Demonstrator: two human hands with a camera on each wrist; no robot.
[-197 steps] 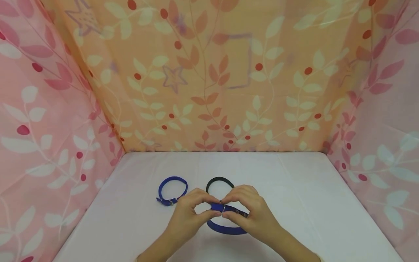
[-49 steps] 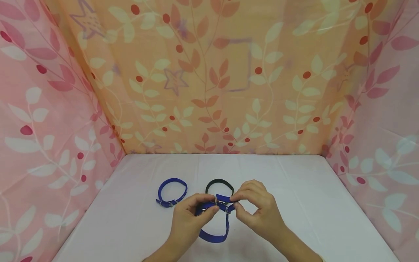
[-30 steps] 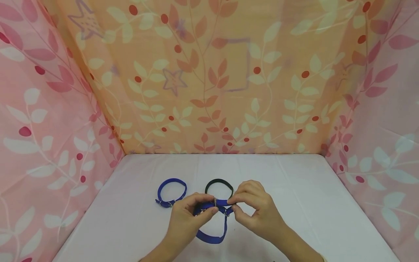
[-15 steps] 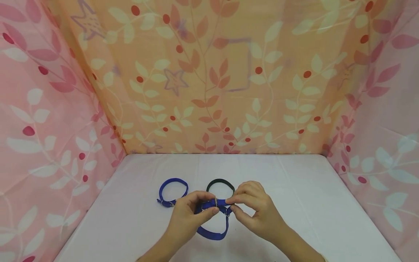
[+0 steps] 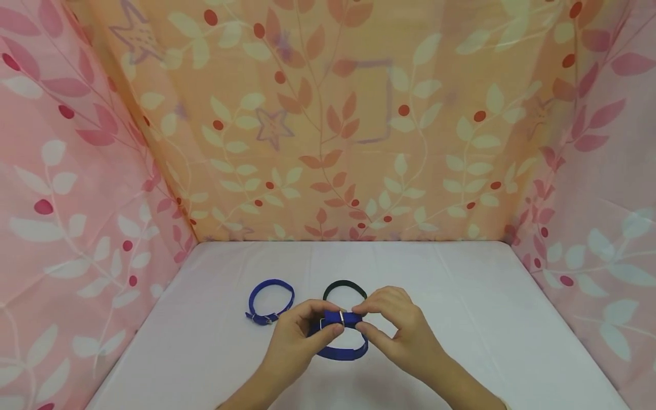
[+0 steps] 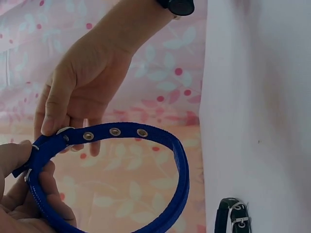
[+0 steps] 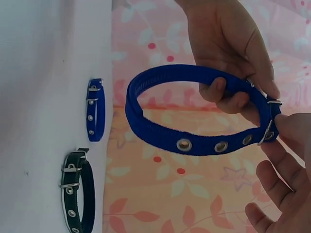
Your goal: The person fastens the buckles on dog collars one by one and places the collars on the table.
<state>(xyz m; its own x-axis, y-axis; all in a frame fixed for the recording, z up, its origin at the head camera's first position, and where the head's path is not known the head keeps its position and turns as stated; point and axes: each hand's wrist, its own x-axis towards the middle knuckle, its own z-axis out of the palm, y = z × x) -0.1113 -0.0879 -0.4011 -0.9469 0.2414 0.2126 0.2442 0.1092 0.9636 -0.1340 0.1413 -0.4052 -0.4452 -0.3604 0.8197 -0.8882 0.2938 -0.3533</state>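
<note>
Both hands hold a blue pet collar up over the table, closed into a loop (image 5: 342, 354). The left hand (image 5: 299, 336) pinches it between thumb and fingers just left of a metal ring (image 5: 341, 317). On the ring's other side, the thumb and fingertips of the right hand (image 5: 402, 322) pinch the strap. In the right wrist view, the buckle frame (image 7: 266, 134) sits near the right fingertips, and metal eyelets (image 7: 184, 144) line the band. The left wrist view shows the strap's layers overlapping where the hands meet.
A second blue collar (image 5: 250, 296), buckled into a ring, stands on the white table (image 5: 435, 273) to the left. A dark green or black collar (image 5: 344, 282) stands behind the hands, partly covered by them. Flowered cloth walls (image 5: 328, 171) enclose the back and sides.
The strap end that stuck up between the hands now lies flat through the metal ring. The collar's hanging loop has swung up and to the right. The right fingertips have moved slightly left.
</note>
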